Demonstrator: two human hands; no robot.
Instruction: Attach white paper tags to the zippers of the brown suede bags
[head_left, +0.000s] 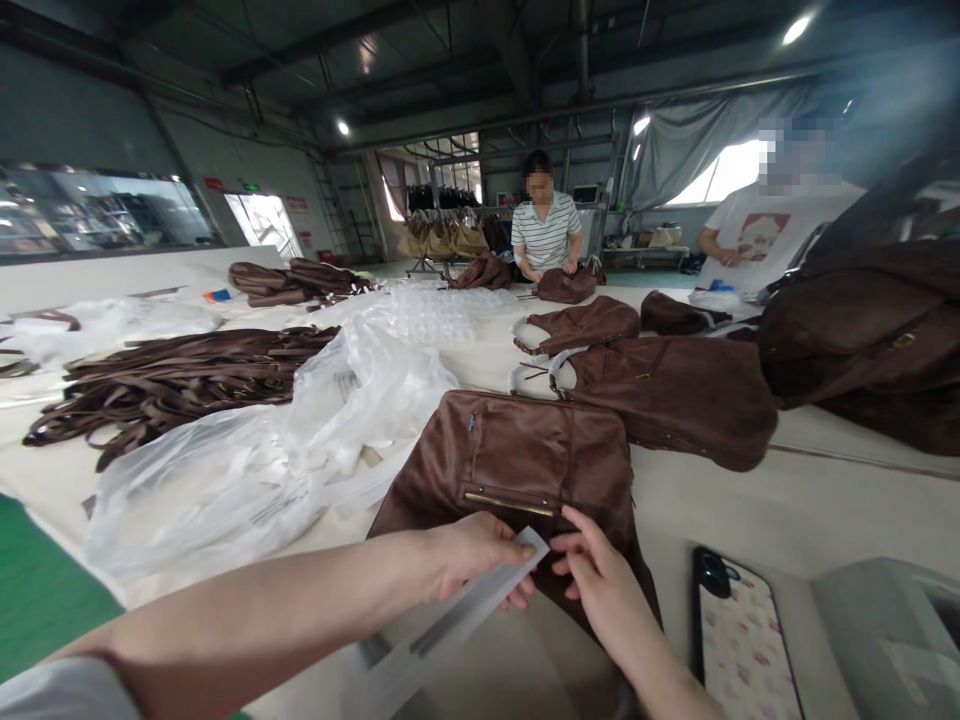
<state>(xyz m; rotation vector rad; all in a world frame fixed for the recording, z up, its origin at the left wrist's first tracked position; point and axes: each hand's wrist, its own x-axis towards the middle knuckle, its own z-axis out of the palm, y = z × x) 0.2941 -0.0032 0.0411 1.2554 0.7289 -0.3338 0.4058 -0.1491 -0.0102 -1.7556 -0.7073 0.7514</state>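
Note:
A brown bag [517,445] with a gold zipper lies flat in front of me. My left hand [480,555] pinches the end of a whitish translucent strip [472,610] between thumb and fingers, over the bag's lower part. The strip runs down toward the bottom edge of the view. To its right, my right hand [592,565] has its fingers apart, with the index finger stretched toward the end of the zipper. It holds nothing, and its fingertips are near the strip's end.
Clear plastic bags [247,480] and a pile of brown straps [195,380] lie left. More brown bags [675,395] lie beyond and right. A phone [742,635] sits beside a grey box [885,620] at right. Two people stand across the table [847,500].

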